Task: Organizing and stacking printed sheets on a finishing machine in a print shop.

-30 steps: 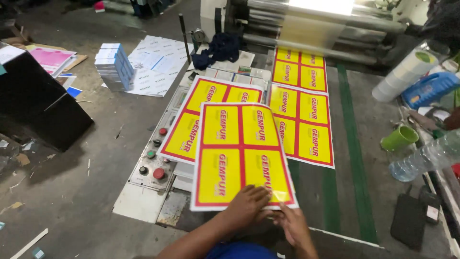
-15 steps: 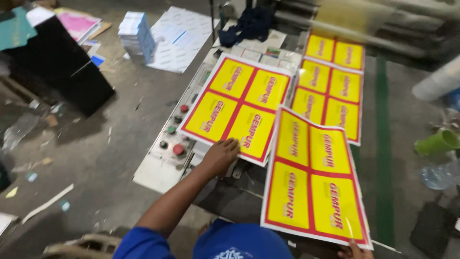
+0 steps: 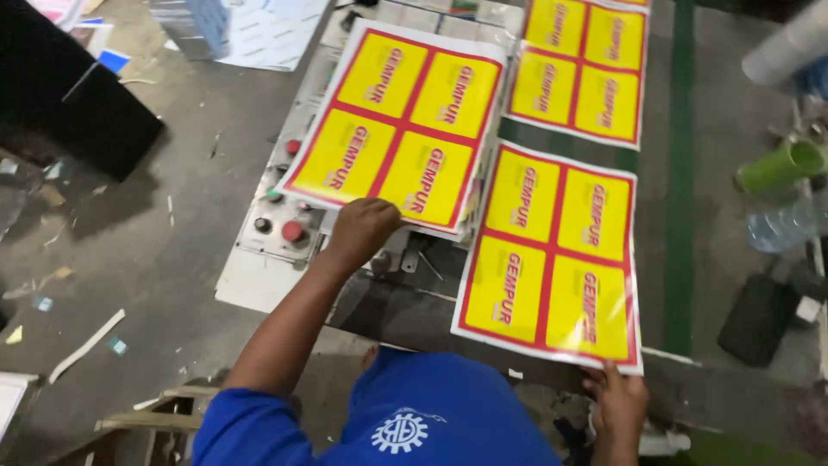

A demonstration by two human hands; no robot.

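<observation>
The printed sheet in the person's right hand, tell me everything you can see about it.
The printed sheet is glossy paper or thin card, printed with four yellow panels in a two-by-two grid, framed by red bands and a white margin. Each panel carries red lettering. It lies nearly flat, slightly skewed, beside the stack of matching sheets. The right hand pinches its near right corner. The left hand is on the stack instead.

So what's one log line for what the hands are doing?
left hand: on stack of yellow sheets | right hand: holding single yellow sheet by its near edge
</observation>
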